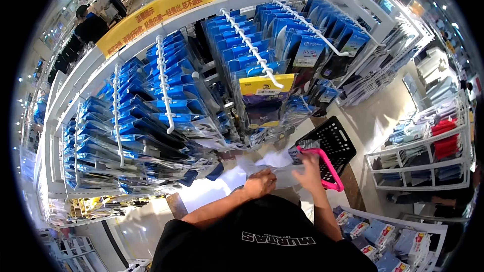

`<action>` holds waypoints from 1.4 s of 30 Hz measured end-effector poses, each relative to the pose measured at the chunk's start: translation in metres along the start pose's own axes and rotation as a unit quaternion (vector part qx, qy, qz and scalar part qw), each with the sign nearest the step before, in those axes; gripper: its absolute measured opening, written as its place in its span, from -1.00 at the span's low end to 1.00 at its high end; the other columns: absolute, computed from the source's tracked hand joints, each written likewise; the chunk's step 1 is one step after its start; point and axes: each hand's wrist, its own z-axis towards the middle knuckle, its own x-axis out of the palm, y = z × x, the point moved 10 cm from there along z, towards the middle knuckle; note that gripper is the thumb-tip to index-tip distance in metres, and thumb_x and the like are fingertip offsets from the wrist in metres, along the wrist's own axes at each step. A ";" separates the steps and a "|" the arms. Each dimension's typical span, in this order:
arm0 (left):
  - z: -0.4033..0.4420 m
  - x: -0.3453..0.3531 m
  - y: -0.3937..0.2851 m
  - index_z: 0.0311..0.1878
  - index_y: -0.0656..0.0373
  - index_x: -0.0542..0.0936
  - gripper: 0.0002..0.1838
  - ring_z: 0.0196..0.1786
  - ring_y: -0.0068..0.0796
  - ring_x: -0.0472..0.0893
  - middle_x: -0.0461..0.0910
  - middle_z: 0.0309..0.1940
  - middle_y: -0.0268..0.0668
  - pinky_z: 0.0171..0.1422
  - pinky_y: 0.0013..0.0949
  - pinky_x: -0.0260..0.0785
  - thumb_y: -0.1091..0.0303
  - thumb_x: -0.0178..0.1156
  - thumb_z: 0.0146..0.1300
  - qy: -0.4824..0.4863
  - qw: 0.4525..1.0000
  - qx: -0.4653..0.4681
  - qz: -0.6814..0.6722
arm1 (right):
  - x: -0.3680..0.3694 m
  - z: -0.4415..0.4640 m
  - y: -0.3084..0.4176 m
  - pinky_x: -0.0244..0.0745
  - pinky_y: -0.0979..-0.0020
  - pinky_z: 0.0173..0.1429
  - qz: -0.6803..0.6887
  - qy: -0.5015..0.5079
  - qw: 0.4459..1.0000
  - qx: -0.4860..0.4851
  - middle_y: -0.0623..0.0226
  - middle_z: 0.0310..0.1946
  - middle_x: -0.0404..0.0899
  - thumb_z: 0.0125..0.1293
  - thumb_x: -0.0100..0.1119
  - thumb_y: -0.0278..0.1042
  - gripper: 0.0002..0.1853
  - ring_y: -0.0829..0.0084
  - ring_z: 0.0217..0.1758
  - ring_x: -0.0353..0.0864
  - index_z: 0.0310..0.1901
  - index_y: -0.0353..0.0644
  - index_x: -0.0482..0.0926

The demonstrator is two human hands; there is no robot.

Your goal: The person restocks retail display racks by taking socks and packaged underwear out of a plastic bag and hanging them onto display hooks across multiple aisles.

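Observation:
My left hand [260,183] is closed on a crinkled clear plastic bag [286,178] in front of my chest. The fingers curl inward, and part of the plastic spreads out beyond them. My right hand [308,170] is beside the bag's right end, with its thumb held away from the fingers. It overlaps the pink handle [330,171] of a black shopping basket [330,143] in view, and I cannot make out whether it touches the handle. A grey patterned item [298,154] shows at the basket's near left edge, partly hidden.
A white rack with hooks [169,116] carries rows of blue-topped plastic packets [184,90]. A yellow-labelled packet [266,88] hangs at the front. Folded clothes fill a shelf [423,141] at right, and denim a bin [388,236] at lower right. A person [89,25] stands at far left.

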 end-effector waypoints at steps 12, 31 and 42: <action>-0.014 -0.057 0.019 -0.33 0.21 0.63 -0.66 -0.07 -0.06 0.60 0.63 -0.20 -0.16 0.00 -0.08 0.47 0.11 0.42 0.07 -0.325 0.934 -0.139 0.051 | 0.098 0.030 -0.018 0.56 0.11 -0.18 -0.070 0.237 0.965 -0.090 0.24 -0.36 0.71 0.19 0.27 -0.13 -0.81 0.09 -0.29 0.69 -0.28 -0.02 0.71; -0.052 0.001 0.037 -0.02 0.22 0.62 -0.67 -0.25 -0.22 0.62 0.61 -0.23 -0.15 -0.11 -0.21 0.47 0.33 0.39 0.16 -0.364 0.846 -0.382 -0.072 | 0.095 0.049 -0.026 0.52 0.05 0.00 -0.003 0.368 0.922 -0.120 0.06 -0.26 0.70 0.31 0.07 -0.13 -0.71 0.00 -0.13 0.67 -0.23 -0.13 0.70; -0.020 0.057 0.084 0.08 0.38 0.48 -0.69 -0.39 -0.42 0.61 0.57 -0.32 -0.19 -0.31 -0.36 0.54 0.42 0.13 0.34 -0.450 0.694 -0.384 -0.411 | 0.069 0.015 -0.007 0.53 -0.02 -0.07 0.023 0.398 0.909 -0.118 0.06 -0.34 0.70 0.33 0.04 -0.02 -0.61 -0.03 -0.17 0.69 -0.35 -0.16 0.69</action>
